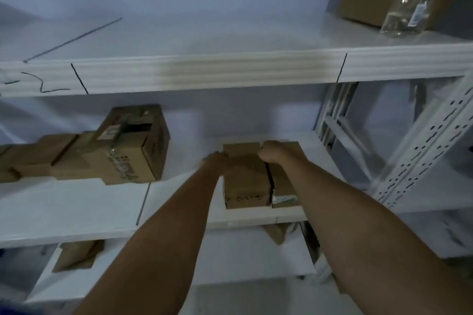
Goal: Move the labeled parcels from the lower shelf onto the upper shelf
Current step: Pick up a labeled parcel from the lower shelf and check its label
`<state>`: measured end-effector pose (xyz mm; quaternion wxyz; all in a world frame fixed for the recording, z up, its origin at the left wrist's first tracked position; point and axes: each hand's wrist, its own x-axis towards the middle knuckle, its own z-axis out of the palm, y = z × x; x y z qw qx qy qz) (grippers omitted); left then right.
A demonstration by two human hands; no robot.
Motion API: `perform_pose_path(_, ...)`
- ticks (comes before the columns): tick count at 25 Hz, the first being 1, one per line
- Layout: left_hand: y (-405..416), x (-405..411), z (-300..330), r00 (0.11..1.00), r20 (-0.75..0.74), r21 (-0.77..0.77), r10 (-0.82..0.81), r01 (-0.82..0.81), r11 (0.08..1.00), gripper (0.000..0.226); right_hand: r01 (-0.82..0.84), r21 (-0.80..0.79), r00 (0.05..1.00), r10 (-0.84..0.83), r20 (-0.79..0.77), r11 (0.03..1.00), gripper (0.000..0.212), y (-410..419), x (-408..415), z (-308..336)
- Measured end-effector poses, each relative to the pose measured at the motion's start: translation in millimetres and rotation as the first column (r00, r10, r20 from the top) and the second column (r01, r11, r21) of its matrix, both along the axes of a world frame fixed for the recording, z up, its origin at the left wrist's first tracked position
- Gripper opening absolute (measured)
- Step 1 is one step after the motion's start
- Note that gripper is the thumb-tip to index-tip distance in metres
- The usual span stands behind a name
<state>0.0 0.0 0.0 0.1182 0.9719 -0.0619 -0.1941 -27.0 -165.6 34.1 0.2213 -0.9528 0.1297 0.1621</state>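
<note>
Both forearms are stretched forward from the camera. At their ends the left hand (215,161) is laid flat against the left side of a cardboard parcel (247,176), and the right hand (275,153) is curled over its far top edge. That parcel rests on the lower shelf (76,207), near its front. Grasping appears under way; next, a lift to the upper shelf (230,33) is called for, clearing its front rail (204,71).

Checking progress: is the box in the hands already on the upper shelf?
No, the box rests on the lower shelf, below the upper shelf.
</note>
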Motion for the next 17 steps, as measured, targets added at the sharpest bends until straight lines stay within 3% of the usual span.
perform_pose_path(3, -8, 0, -16, 0.992, -0.079, -0.101, 0.096, -0.104, 0.990, 0.064, 0.058, 0.012, 0.995, -0.057, -0.086, 0.998, 0.050, -4, 5, -18)
perform_pose_path(8, -16, 6, -24, 0.959, -0.155, -0.223, 0.237, -0.268, 0.937, 0.062, -0.003, -0.042, 0.998, 0.000, -0.058, 0.999, 0.048, -1, 17, -31)
perform_pose_path(11, -11, 2, -26, 0.890, -0.298, -0.364, 0.345, -0.440, 0.821, 0.068, -0.002, -0.008, 0.998, 0.002, -0.056, 1.000, 0.045, 3, 21, -39)
perform_pose_path(14, -6, -4, -28, 0.834, -0.396, -0.494, 0.385, -0.547, 0.676, 0.071, 0.085, 0.120, 0.987, -0.067, -0.144, 0.989, 0.041, 7, 25, -46)
perform_pose_path(17, 4, 0, -19, 0.856, -0.342, -0.621, 0.386, -0.515, 0.591, 0.060, 0.235, 0.360, 0.968, -0.187, -0.166, 0.903, 0.026, 8, 28, -44)
